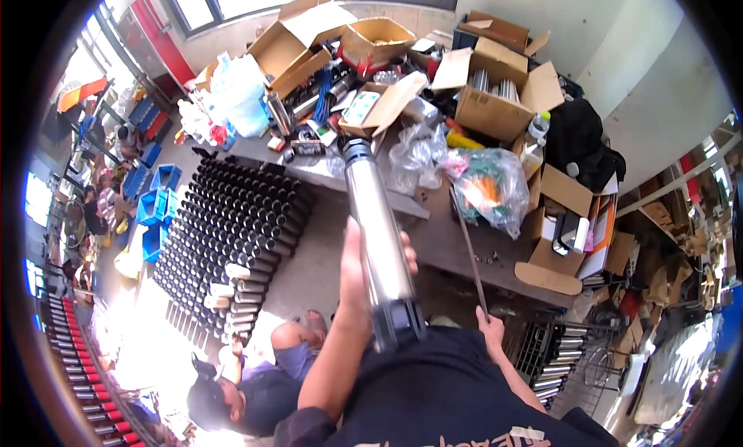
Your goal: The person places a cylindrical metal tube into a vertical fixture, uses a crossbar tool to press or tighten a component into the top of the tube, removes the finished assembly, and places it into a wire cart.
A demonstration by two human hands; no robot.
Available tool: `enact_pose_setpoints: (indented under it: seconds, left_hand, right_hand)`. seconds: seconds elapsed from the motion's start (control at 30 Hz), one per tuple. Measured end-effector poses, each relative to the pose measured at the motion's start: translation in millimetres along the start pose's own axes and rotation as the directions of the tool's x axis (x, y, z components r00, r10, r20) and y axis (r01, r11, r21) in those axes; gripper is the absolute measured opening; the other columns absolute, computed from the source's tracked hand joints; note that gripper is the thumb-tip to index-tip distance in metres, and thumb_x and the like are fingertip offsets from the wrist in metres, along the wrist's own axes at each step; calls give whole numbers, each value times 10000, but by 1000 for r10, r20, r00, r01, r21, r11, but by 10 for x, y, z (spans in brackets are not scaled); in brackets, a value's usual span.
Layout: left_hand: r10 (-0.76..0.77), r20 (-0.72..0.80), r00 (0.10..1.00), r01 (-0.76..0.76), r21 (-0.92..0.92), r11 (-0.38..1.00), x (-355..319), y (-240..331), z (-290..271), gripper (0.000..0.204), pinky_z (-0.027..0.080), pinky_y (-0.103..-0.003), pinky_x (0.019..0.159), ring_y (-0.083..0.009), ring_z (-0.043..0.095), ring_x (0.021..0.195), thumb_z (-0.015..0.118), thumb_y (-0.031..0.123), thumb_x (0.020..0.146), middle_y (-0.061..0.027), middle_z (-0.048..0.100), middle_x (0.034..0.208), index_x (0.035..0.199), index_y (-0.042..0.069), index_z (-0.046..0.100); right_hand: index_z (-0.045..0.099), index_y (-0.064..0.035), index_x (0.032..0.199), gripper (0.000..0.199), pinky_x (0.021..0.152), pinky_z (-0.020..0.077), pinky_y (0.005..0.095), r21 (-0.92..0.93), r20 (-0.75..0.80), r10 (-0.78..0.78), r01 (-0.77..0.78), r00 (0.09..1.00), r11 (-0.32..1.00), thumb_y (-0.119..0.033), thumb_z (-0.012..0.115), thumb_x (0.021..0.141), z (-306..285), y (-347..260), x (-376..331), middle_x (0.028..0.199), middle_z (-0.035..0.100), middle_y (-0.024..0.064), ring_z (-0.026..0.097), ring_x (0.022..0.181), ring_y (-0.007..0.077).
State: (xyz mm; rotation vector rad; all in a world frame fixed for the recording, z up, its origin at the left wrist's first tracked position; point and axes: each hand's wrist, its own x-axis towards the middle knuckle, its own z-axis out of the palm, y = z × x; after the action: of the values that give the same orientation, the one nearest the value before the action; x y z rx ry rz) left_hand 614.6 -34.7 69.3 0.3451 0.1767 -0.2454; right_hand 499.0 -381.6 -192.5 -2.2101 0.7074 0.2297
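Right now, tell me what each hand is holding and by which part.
The left hand grips the long silver metal cylinder on its lower half, just above its black end. The right hand holds a thin dark rod by its lower end.

the left hand [364,273] is raised on a bent forearm, fingers curled round in a firm clasp, thumb up. the right hand [489,323] sits lower, to the right of that grip, fist closed.
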Motion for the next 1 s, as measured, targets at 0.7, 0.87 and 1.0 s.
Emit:
enact_pose_setpoints:
  seconds: [0.7, 0.87, 1.0]
  left_hand:
    - [-158, 96, 983, 182, -371, 910, 174, -186, -374, 753, 539, -394, 867, -276, 566, 920, 463, 613, 991, -178, 531, 1077, 1226, -101, 433]
    - [-159, 149, 976, 211, -464, 860, 139, -217, -293, 741, 537, -395, 852, -277, 572, 934, 393, 605, 1017, -184, 530, 1101, 1240, -100, 436]
    - [-167, 88, 982, 188, -346, 919, 151, -192, -337, 773, 541, -405, 851, -286, 579, 944, 376, 628, 1009, -183, 544, 1097, 1213, -114, 454]
  right_hand:
    - [616, 20, 710, 589, 616, 454, 440, -104, 79, 83, -75, 993, 992, -537, 645, 901, 23, 199, -30, 592, 570, 164, 599, 577, 293]
    - [623, 17, 722, 550, 621, 457, 434, -58, 110, 52, -46, 993, 997, -503, 653, 901, 57, 298, 8, 597, 571, 162, 599, 584, 267]
    - [625, 14, 727, 537, 625, 458, 423, -41, 124, 55, -51, 991, 998, -493, 651, 901, 46, 236, -4, 597, 567, 155, 599, 590, 245]
